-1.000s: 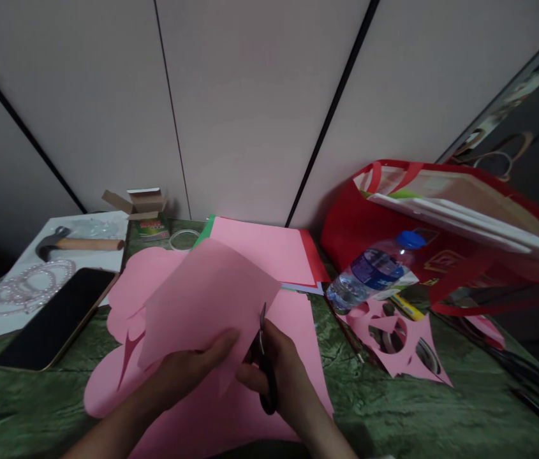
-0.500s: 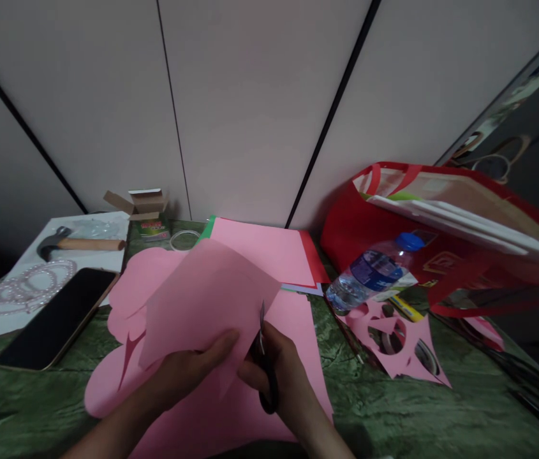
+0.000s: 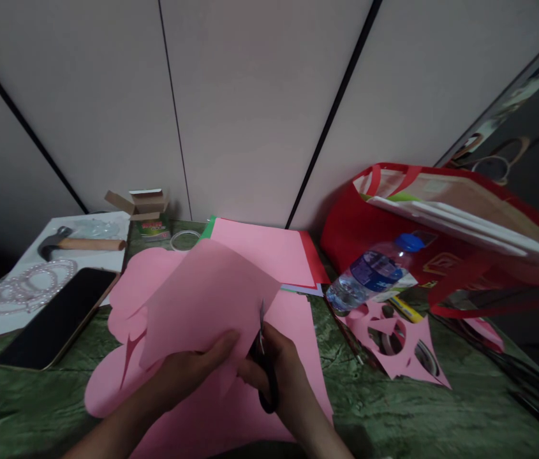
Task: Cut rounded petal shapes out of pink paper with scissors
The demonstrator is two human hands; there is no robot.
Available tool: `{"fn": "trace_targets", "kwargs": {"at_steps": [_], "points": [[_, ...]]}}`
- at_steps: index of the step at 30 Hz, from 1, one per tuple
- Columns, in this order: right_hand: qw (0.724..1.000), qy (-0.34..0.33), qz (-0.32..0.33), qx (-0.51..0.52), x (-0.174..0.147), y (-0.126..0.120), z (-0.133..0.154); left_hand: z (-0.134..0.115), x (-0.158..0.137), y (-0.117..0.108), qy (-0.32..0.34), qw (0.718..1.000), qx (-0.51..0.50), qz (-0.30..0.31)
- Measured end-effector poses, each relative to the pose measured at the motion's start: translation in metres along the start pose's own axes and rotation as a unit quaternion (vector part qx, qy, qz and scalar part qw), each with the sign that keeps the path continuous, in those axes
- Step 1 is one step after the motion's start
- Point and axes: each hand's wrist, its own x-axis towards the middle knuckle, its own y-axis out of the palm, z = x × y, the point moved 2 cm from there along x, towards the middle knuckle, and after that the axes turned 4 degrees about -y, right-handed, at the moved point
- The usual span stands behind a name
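A sheet of pink paper (image 3: 197, 293) is held raised and tilted over the table by my left hand (image 3: 192, 370), thumb on top and the other fingers hidden beneath. My right hand (image 3: 279, 376) grips a pair of scissors with black handles (image 3: 269, 382), its blades at the paper's right edge and pointing away from me. Below lies a larger pink sheet (image 3: 293, 357). Rounded pink cut-outs (image 3: 142, 277) are piled to the left of the held paper.
At left are a phone (image 3: 59, 319), a bead string (image 3: 30, 287) and a hammer (image 3: 82, 244). An opened small box (image 3: 149, 217) stands behind. A water bottle (image 3: 369, 274) leans by a red bag (image 3: 355, 217) at right, with pink paper scraps (image 3: 413, 357) in front.
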Motion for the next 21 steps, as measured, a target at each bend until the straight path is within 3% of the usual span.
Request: {"fn": "trace_targets", "kwargs": {"at_steps": [4,14,21], "points": [[1.000,-0.011,-0.001,0.002,0.0001,-0.0004,-0.0019,0.0011,-0.0003,-0.0001,-0.017,0.999,0.033,-0.018],[1.000,-0.013,-0.008,-0.019,-0.0008,0.0006,0.0000,0.0007,-0.0019,0.0004,-0.020,0.999,0.042,0.016],[0.999,0.002,-0.020,-0.041,0.0001,0.0014,0.0001,0.0012,-0.0021,0.0002,-0.034,0.998,0.044,-0.029]]}}
